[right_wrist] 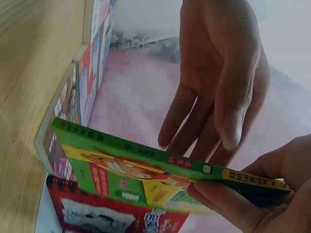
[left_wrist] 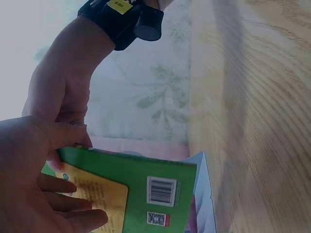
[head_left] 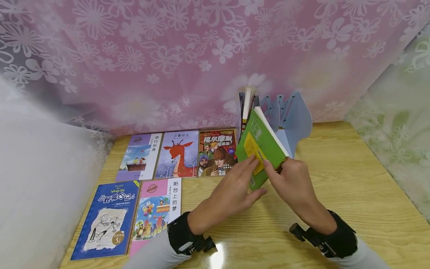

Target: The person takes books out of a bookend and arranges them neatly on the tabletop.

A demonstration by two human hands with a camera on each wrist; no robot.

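Note:
A green book [head_left: 272,140] with a yellow panel on its back cover is held tilted in front of the book rack. My right hand [head_left: 297,181] pinches it near the spine, fingers on the front cover and thumb on the back, as the right wrist view shows. My left hand [head_left: 231,190] has its fingers fairly straight against or close beside the back cover, thumb apart. The left wrist view shows a barcode [left_wrist: 162,191] on that cover. A red book [right_wrist: 97,213] stands behind the green one. The light blue rack [head_left: 300,119] is partly hidden by the green book.
Left of the rack lie a detective book [head_left: 218,157], a red deer book [head_left: 178,157] and a purple-white book [head_left: 137,158]. Nearer me are a blue diary book [head_left: 105,220] and a pink-white book [head_left: 156,209]. A flowered pink curtain [head_left: 188,63] hangs behind the wooden table [head_left: 362,194].

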